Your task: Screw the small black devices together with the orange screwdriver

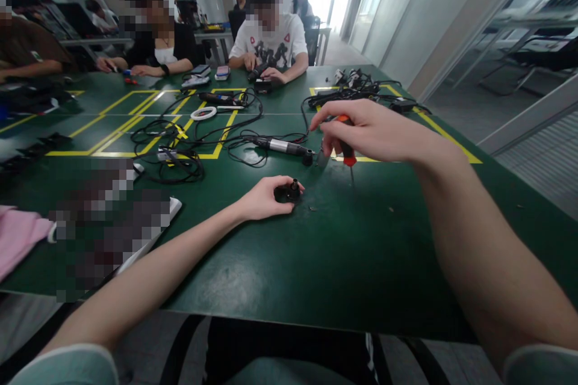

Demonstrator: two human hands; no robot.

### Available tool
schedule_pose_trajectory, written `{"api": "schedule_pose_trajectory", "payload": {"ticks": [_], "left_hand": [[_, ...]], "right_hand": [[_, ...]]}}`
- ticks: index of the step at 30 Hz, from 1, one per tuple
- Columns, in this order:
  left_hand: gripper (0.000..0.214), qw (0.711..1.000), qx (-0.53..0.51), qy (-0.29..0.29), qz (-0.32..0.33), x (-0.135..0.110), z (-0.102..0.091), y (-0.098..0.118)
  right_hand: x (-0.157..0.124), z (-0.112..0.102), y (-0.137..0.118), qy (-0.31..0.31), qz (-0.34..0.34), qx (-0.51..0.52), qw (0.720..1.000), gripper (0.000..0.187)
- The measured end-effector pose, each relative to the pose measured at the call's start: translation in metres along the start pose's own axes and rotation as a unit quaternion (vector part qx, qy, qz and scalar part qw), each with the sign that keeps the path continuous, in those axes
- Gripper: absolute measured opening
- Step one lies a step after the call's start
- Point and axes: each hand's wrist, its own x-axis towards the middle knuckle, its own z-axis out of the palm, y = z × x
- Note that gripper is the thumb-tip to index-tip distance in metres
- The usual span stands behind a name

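My left hand [266, 197] is closed around a small black part [293, 192] on the green table, with a short dark post sticking up from it. Above and to the right, my right hand [347, 126] grips a screwdriver [347, 150] with a red and black handle. Its thin shaft points down, apart from the black part. Just behind my hands lies a silver and black corded tool [284, 146], its dark end close to the fingers of my right hand. A tiny scrap [312, 209] rests beside the black part.
Tangled black cables [180, 162] spread at the left, and more cables with plugs [356, 87] heap at the back right. A white ring [203, 113] lies among yellow tape lines. Two blurred flat packs [149, 234] sit front left. Across the table a co-worker [271, 42] handles a dark tool.
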Motion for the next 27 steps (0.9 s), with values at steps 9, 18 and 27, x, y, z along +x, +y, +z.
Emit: {"api": "schedule_pose_trajectory", "payload": {"ticks": [9, 18, 27], "left_hand": [[0.034, 0.999, 0.042, 0.023, -0.022, -0.002, 0.001, 0.001], [0.036, 0.999, 0.033, 0.014, 0.011, -0.001, 0.001, 0.004], [0.032, 0.999, 0.042, 0.017, -0.005, -0.002, 0.002, 0.005]], "right_hand": [[-0.013, 0.015, -0.035, 0.127, -0.136, 0.095, 0.978, 0.039], [-0.004, 0.03, -0.032, 0.104, -0.13, 0.036, 0.985, 0.036], [-0.003, 0.036, -0.034, 0.086, -0.133, 0.008, 0.987, 0.028]]}}
